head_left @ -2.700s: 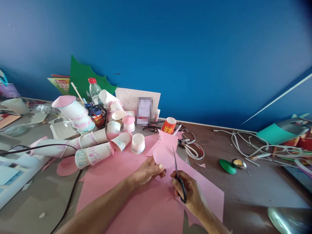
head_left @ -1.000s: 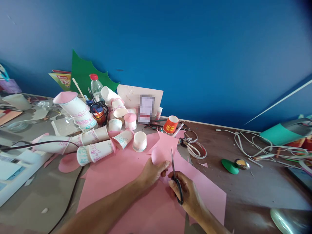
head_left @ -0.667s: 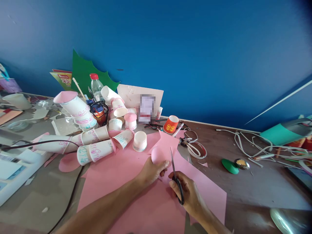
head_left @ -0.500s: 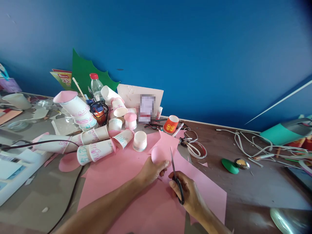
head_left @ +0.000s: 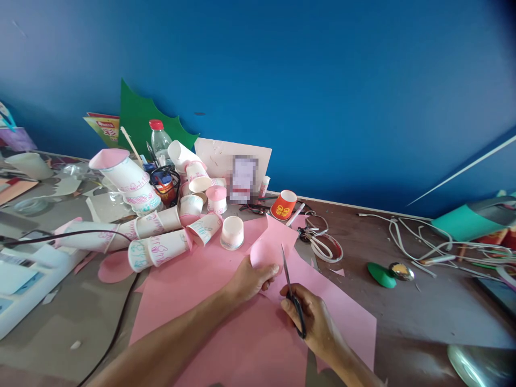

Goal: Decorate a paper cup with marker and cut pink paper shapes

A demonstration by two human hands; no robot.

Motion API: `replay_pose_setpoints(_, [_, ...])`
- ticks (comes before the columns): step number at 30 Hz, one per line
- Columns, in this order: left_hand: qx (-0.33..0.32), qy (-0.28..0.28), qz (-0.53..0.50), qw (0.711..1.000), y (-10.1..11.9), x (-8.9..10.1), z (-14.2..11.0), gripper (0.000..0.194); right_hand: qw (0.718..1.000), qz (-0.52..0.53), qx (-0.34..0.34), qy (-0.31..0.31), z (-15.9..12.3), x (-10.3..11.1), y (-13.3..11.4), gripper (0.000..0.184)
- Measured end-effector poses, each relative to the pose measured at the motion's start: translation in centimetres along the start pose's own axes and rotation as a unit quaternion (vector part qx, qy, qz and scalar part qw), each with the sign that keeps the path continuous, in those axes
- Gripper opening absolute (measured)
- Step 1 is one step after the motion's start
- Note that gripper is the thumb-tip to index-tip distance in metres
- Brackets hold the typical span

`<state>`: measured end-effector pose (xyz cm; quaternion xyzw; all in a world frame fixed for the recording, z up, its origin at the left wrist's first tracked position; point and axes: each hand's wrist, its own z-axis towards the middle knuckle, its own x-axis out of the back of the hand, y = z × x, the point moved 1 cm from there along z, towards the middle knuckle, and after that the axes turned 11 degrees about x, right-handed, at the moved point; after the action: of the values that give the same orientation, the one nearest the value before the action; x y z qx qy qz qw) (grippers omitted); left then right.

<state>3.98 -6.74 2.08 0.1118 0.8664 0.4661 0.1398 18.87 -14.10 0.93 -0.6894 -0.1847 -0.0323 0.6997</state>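
Observation:
My left hand (head_left: 253, 280) pinches a piece of pink paper (head_left: 271, 244) between thumb and fingers; its left edge is rounded, and a pointed corner sticks up at the top. In my right hand (head_left: 308, 312) is a pair of scissors (head_left: 287, 271) with dark handles, blades pointing up beside the paper's right part. Whether the blades bite into the paper I cannot tell. Beneath both hands lies a large pink sheet (head_left: 189, 306). Just beyond the left hand, a white paper cup (head_left: 232, 233) stands upside down.
Paper cups with drawn patterns (head_left: 159, 250) are piled at the left, near a clear bottle (head_left: 160, 141). A red cup (head_left: 284, 205) stands by the wall. White cables (head_left: 417, 236) and a green spoon-like piece (head_left: 381, 274) lie at the right. A dark cord (head_left: 116, 328) crosses the left side.
The held paper has tilted very slightly, its upper corner shifting a little to the right. Both hands stay almost where they were, and the scissors look much the same.

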Motion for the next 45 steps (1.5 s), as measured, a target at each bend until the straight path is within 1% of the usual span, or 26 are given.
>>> replay_pose_setpoints(8, [0.022, 0.016, 0.027, 0.999, 0.24, 0.42, -0.05, 0.02, 1.0, 0.01, -0.003, -0.001, -0.12, 0.08, -0.14, 0.038])
replay_pose_setpoints(17, [0.036, 0.014, 0.045, 0.998, 0.89, 0.52, -0.38, 0.021, 1.0, -0.002, -0.007, -0.011, -0.06, 0.19, -0.28, 0.038])
replay_pose_setpoints(23, [0.027, 0.002, 0.056, 0.998, 0.8, 0.84, -0.38, 0.025, 1.0, -0.005, -0.006, -0.017, -0.23, 0.36, -0.21, 0.035])
replay_pose_setpoints(28, [0.027, 0.001, 0.081, 0.996, 0.61, 1.02, -0.25, 0.025, 0.999, 0.021, -0.02, -0.015, -0.11, 0.28, 0.09, 0.039])
replay_pose_setpoints(33, [0.039, 0.013, 0.107, 0.993, 0.64, 0.83, -0.34, 0.023, 1.0, 0.007, -0.022, -0.002, 0.06, 0.37, -0.08, 0.044])
replay_pose_setpoints(45, [0.055, 0.005, 0.089, 0.994, 0.14, 0.49, -0.22, 0.02, 1.0, -0.004, -0.01, 0.003, 0.28, 0.34, -0.7, 0.043])
